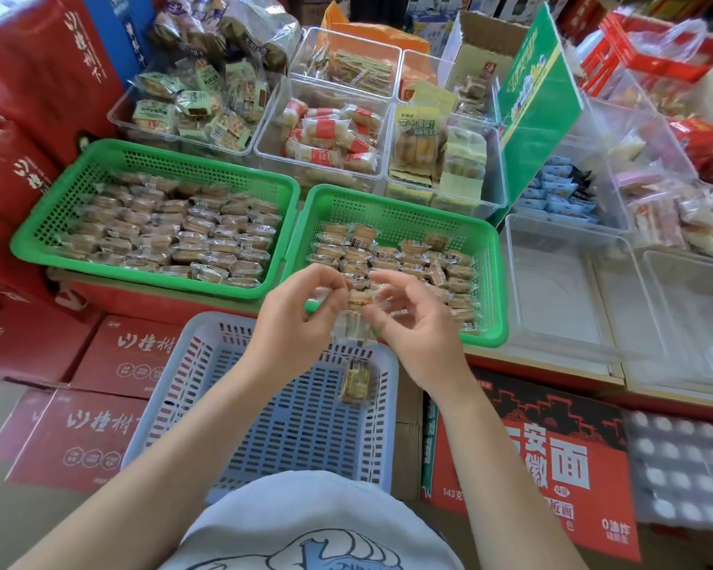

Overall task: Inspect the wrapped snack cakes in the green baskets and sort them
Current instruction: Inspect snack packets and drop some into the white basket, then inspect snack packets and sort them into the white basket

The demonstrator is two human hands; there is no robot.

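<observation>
A: Holding one wrapped snack cake between both hands, you have it up just above the near rim of the right green basket. Your left hand pinches the wrapper's left end with thumb and fingers curled; your right hand pinches the right end, thumb and forefinger closed on the clear film, the other fingers loosely bent.

B: And each grip, is it tight on the cake itself?

A: On the wrapper ends, as far as you can see. The film is blurred, so how firmly you cannot tell.

B: Where are the rest of the cakes?

A: Taking the right green basket as your mark: it is partly filled, cakes lying in rows along its left and near side. Just left of it, touching its wall, the left green basket is packed nearly full of the same cakes. Nearer you than the right green basket, below your hands, sits a pale blue slotted basket with a single wrapped cake on its floor.

B: Anything behind?

A: Beyond the right green basket, clear bins of other wrapped snacks. To its right, an empty-looking clear tub. Red cartons lie under and left of the blue basket.
</observation>
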